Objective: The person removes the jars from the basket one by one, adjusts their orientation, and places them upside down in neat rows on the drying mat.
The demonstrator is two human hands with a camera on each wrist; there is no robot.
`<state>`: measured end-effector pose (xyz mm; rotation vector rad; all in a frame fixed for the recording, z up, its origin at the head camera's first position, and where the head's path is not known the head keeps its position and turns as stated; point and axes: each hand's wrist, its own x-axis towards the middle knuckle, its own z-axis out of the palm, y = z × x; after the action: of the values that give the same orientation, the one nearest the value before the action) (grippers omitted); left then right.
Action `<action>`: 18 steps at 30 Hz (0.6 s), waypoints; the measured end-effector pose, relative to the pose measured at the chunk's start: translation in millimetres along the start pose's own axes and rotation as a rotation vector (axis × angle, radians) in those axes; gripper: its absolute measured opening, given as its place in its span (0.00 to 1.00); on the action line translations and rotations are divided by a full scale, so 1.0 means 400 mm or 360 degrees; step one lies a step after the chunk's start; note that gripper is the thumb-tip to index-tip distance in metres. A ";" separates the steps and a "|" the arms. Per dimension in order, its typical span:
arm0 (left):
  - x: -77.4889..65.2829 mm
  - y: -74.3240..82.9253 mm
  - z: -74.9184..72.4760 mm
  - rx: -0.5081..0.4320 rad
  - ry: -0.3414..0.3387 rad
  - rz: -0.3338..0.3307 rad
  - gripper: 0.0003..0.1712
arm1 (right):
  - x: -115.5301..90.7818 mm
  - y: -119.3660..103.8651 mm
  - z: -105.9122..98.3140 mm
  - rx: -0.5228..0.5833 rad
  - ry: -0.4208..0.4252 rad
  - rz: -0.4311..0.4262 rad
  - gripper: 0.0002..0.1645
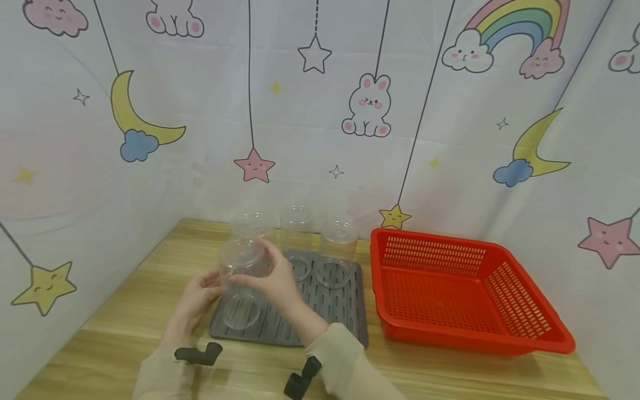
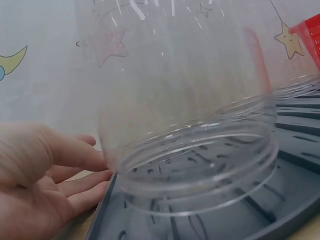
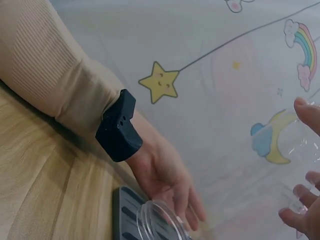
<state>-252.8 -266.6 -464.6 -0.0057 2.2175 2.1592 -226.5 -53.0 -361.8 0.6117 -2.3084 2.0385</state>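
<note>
My right hand [image 1: 272, 280] grips a transparent plastic jar [image 1: 242, 258] at the front left of a grey slotted mat [image 1: 280, 330]. The jar is upside down, its mouth low over the mat; whether it touches cannot be told. On the jar's left side is my left hand [image 1: 197, 294], its fingers fairly straight and close to the wall near the rim in the left wrist view. Three more transparent jars stand behind: one at the left [image 1: 253, 222], one in the middle [image 1: 296, 225] and one at the right [image 1: 339, 239]. My right hand partly hides the rear-left jar.
A red perforated plastic basket [image 1: 380, 289] stands on the wooden table [image 1: 150, 278] to the right of the mat. A white curtain [image 1: 310, 122] with cartoon stars, moons and rabbits hangs close behind the jars and along both sides.
</note>
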 end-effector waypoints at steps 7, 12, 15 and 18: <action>-0.001 -0.003 0.006 0.0066 0.0003 0.0046 0.35 | 0.002 0.010 0.012 0.0010 -0.0038 -0.0009 0.47; -0.003 -0.004 0.007 0.0106 -0.0005 0.0034 0.32 | 0.005 0.014 0.019 -0.0025 -0.0042 -0.0030 0.46; -0.003 -0.007 0.006 0.0124 0.0011 0.0020 0.31 | 0.007 0.015 0.024 -0.0066 -0.0043 -0.0037 0.46; -0.003 -0.009 0.004 0.0137 0.0014 0.0025 0.30 | 0.008 0.013 0.029 -0.0100 -0.0042 -0.0028 0.46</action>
<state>-251.3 -265.1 -468.1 0.0053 2.3210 2.0735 -228.0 -64.8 -367.7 0.6577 -2.3624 1.9540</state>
